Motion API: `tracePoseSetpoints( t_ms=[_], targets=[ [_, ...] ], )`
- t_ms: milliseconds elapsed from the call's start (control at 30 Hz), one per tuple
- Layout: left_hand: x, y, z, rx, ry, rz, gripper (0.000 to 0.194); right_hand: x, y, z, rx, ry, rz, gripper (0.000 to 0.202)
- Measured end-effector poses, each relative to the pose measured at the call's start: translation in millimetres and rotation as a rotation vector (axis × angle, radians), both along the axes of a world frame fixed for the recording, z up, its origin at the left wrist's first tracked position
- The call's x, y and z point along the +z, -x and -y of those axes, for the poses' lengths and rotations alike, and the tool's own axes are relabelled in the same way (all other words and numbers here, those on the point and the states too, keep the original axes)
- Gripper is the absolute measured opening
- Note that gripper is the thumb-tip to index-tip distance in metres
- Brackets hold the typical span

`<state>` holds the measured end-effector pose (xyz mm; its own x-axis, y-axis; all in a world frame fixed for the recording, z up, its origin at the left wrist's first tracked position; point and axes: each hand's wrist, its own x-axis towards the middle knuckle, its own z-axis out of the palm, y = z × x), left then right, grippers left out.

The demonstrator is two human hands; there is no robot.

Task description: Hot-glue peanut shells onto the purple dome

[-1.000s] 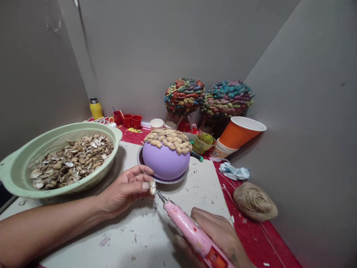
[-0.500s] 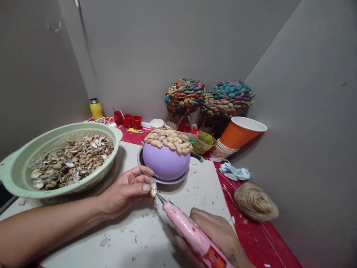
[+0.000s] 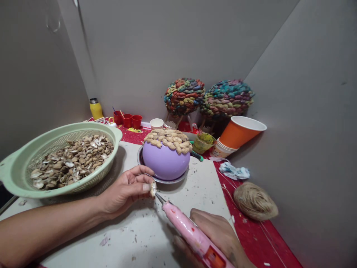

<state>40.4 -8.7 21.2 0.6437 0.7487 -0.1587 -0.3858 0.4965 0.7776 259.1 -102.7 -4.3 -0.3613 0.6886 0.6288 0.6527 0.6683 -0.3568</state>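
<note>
My left hand (image 3: 128,191) pinches a peanut shell piece (image 3: 153,189), its pale hollow side facing right. The metal tip of a pink glue gun (image 3: 189,230) is at the shell's right edge. My right hand (image 3: 216,230) is closed around the glue gun, its fingers partly hidden behind the body. Just beyond my left fingertips, a purple balloon (image 3: 166,162) sits in a round metal dish (image 3: 178,181). Rows of peanut shells (image 3: 170,139) cover the balloon's top. At the left, a green colander (image 3: 110,163) holds many loose shells (image 3: 72,160).
Two colourful shell-covered balls (image 3: 184,96) stand at the back. Orange paper cups (image 3: 240,132), a crumpled cloth (image 3: 234,171) and a twine ball (image 3: 255,201) are on the right. Red cups (image 3: 127,121) and a yellow bottle (image 3: 96,108) stand back left, near a white bowl (image 3: 156,124).
</note>
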Motion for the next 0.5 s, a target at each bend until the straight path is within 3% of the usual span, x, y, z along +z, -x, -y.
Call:
tracePoseSetpoints(
  t_ms=[500],
  targets=[
    [-0.1,0.2,-0.8,0.000,-0.002,0.008,0.031,-4.5,-3.8,-0.5,0.026,0.019,0.032,0.030]
  ],
)
